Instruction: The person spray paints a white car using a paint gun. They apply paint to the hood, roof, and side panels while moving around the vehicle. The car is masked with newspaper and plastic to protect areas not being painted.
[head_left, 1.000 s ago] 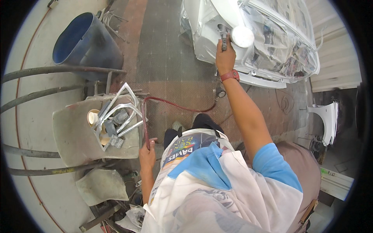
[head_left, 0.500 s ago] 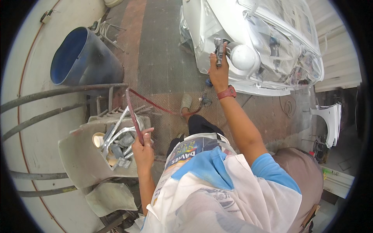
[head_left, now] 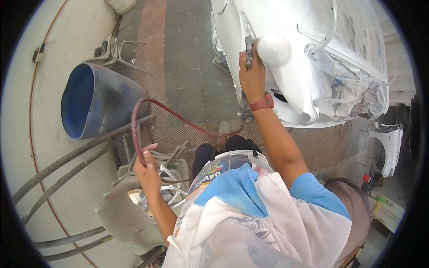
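My right hand (head_left: 253, 71) is closed around a metal spray gun (head_left: 250, 51), with a round white cup (head_left: 273, 48) beside it, over a white-coated car body (head_left: 300, 96); whether it touches the panel I cannot tell. Newspaper and plastic sheeting (head_left: 344, 89) cover parts of the body. My left hand (head_left: 146, 169) grips a red hose (head_left: 167, 110) that arches up and runs down to the floor toward the right. Under my left hand, a dusty pale chair (head_left: 116, 212) carries silvery frames and small pieces (head_left: 174, 190), partly hidden by my arm.
A large blue barrel (head_left: 107, 105) stands at left, behind curved grey metal rails (head_left: 62, 163). Farther back are a metal-legged chair (head_left: 118, 51) and a pale bucket (head_left: 120, 4). A loose white fender (head_left: 386, 143) stands at right, near a brownish covered object (head_left: 353, 198).
My left hand has risen and moved left, lifting the hose loop. My right hand with the gun has shifted slightly left along the car. The view has shifted, so the barrel appears lower.
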Demonstrator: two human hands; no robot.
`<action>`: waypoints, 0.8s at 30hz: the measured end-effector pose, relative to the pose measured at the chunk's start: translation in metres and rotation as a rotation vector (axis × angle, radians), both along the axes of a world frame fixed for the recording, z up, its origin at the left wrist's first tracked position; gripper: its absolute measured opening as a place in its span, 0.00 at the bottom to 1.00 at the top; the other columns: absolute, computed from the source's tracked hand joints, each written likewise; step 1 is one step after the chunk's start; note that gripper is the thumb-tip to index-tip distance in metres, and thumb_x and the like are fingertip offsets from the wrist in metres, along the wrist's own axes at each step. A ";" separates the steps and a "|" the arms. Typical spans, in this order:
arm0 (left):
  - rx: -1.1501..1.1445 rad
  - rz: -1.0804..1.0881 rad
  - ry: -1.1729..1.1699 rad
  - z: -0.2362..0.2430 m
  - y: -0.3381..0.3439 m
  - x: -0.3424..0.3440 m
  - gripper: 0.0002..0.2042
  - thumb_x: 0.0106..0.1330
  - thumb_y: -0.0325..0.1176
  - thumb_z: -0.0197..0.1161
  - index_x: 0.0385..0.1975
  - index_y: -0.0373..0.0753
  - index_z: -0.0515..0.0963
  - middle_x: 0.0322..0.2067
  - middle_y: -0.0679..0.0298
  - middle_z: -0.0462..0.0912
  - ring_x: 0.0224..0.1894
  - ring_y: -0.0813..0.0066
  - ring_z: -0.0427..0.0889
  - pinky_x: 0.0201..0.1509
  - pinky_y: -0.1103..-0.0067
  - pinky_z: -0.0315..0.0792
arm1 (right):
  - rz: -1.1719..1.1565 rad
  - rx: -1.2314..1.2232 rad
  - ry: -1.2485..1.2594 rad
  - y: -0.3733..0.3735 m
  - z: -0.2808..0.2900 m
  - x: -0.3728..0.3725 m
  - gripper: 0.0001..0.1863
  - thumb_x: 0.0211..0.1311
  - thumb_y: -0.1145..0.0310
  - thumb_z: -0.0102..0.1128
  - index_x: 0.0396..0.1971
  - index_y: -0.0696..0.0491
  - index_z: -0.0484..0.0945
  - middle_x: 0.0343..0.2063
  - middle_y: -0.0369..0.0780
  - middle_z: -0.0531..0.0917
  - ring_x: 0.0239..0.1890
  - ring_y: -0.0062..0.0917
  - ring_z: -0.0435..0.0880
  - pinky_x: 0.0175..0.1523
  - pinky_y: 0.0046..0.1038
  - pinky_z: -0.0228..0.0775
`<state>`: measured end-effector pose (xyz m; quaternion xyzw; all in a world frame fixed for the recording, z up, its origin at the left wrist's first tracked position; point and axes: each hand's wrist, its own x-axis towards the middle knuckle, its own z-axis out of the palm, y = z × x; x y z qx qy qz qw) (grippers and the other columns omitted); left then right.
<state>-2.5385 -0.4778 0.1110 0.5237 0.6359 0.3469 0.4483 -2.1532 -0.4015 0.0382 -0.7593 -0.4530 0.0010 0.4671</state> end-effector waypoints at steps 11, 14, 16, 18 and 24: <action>0.167 0.016 -0.012 0.009 0.202 0.017 0.21 0.83 0.49 0.52 0.46 0.34 0.83 0.18 0.76 0.63 0.20 0.89 0.60 0.23 0.85 0.58 | -0.048 0.105 0.099 0.116 -0.024 0.015 0.34 0.79 0.59 0.51 0.76 0.62 0.58 0.68 0.62 0.71 0.72 0.53 0.68 0.74 0.42 0.62; 0.100 -0.076 0.058 -0.014 0.276 0.019 0.21 0.82 0.48 0.54 0.46 0.35 0.84 0.18 0.77 0.63 0.20 0.90 0.61 0.22 0.85 0.58 | -0.049 -0.005 0.214 0.160 -0.047 0.017 0.33 0.78 0.58 0.54 0.75 0.58 0.63 0.67 0.59 0.73 0.72 0.54 0.69 0.74 0.42 0.61; 0.094 -0.157 0.043 -0.039 0.334 0.019 0.20 0.82 0.48 0.55 0.46 0.36 0.84 0.18 0.77 0.63 0.19 0.90 0.62 0.22 0.85 0.58 | -0.064 -0.089 0.264 0.194 -0.067 0.017 0.30 0.77 0.57 0.55 0.71 0.58 0.68 0.61 0.59 0.77 0.67 0.54 0.73 0.71 0.41 0.65; 0.049 -0.245 0.038 -0.064 0.399 0.013 0.19 0.81 0.47 0.55 0.46 0.37 0.85 0.19 0.77 0.63 0.20 0.90 0.62 0.22 0.84 0.57 | -0.081 -0.123 0.267 0.232 -0.088 0.007 0.27 0.76 0.55 0.56 0.64 0.60 0.75 0.50 0.61 0.83 0.56 0.56 0.81 0.62 0.41 0.73; -0.024 -0.380 0.232 -0.160 0.593 -0.012 0.19 0.81 0.45 0.55 0.48 0.35 0.85 0.22 0.71 0.72 0.24 0.81 0.71 0.29 0.77 0.66 | -0.201 -0.158 0.150 0.323 -0.078 -0.013 0.30 0.76 0.53 0.56 0.67 0.59 0.73 0.52 0.61 0.82 0.57 0.56 0.80 0.61 0.43 0.73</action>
